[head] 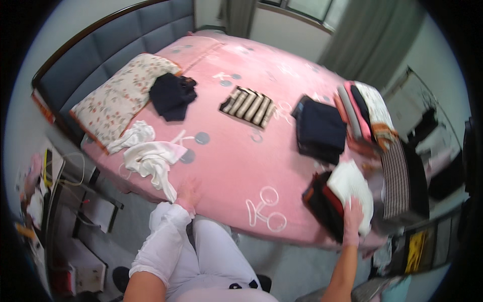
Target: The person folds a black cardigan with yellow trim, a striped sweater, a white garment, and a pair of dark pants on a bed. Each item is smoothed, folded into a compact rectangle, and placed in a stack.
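My left hand [189,190] lies with spread fingers on the pink bedspread [234,170], beside a crumpled white garment [153,158]. My right hand [353,215] rests on a folded white knit garment [351,185], which partly covers dark folded clothes [320,200] at the bed's near right. Whether its fingers grip the cloth is unclear. A folded striped garment [249,105] lies mid-bed. To its right is a stack of folded dark clothes [322,126]. A dark crumpled garment [171,96] touches the pillow.
A floral pillow [120,90] leans near the padded headboard [109,41]. More folded clothes [354,113] stand at the bed's right side, by a striped fabric box [396,177]. A cluttered desk [53,204] is at the left. A rack with a yellow item [416,252] stands lower right.
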Demonstrator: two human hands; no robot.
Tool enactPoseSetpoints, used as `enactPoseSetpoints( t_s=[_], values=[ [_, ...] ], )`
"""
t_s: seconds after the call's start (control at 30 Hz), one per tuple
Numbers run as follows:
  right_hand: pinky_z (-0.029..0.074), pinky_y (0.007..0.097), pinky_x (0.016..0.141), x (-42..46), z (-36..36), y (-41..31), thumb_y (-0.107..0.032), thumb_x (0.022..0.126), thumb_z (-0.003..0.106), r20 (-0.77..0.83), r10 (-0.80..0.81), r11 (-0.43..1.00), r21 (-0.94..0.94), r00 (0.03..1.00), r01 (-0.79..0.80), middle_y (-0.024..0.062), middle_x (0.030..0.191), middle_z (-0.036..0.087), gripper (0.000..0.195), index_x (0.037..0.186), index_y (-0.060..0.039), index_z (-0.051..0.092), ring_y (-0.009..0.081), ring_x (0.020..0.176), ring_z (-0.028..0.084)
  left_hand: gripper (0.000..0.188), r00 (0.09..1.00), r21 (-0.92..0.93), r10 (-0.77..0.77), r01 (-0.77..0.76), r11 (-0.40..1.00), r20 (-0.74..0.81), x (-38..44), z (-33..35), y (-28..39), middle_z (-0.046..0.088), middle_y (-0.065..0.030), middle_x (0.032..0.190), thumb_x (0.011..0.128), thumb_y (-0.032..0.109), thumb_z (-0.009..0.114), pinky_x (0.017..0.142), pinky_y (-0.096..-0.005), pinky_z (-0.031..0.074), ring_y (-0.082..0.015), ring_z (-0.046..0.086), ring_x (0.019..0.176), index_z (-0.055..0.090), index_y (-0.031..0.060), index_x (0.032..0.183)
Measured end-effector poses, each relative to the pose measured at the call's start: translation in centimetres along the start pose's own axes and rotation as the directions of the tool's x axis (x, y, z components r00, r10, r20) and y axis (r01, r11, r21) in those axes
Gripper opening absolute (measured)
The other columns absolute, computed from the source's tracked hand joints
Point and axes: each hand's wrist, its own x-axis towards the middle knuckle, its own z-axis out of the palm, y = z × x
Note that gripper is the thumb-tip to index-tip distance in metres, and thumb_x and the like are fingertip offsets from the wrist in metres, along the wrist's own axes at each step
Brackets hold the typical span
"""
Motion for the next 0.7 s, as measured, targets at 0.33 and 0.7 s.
enactPoseSetpoints(
  t_s=[0.33,0.7],
  values=[
    [0.04,0.0362,0.102,2.2,-0.2,-25.2,-0.009,0.087,0.064,-0.186,-0.329,0.486,0.808,0.926,0.334,0.0165,0.123,0.059,0.041,0.126,-0.0011,0.055,0.0293,0.116,0.055,0.054,0.998,0.038,-0.053,0.054,0.998,-0.04,-1.7,2.6,-3.2,0.047,-0.0095,0.143,0.081,0.044,0.064,0.117,-0.0478,0.016,-0.0341,0.03,0.138,0.061,0.0163,0.127],
    [0.035,0.0362,0.108,3.8,13.4,-70.4,-0.041,0.087,0.064,0.22,-0.638,0.349,0.937,0.737,0.022,0.0239,0.145,0.041,0.08,0.147,-0.0001,0.029,0.0297,0.134,0.04,0.045,0.985,-0.226,-0.17,0.162,0.961,-0.017,0.4,0.1,-2.4,0.054,-0.0064,0.135,0.08,0.036,0.067,0.113,-0.0443,0.025,-0.0299,0.037,0.133,0.066,0.0157,0.119]
  ],
)
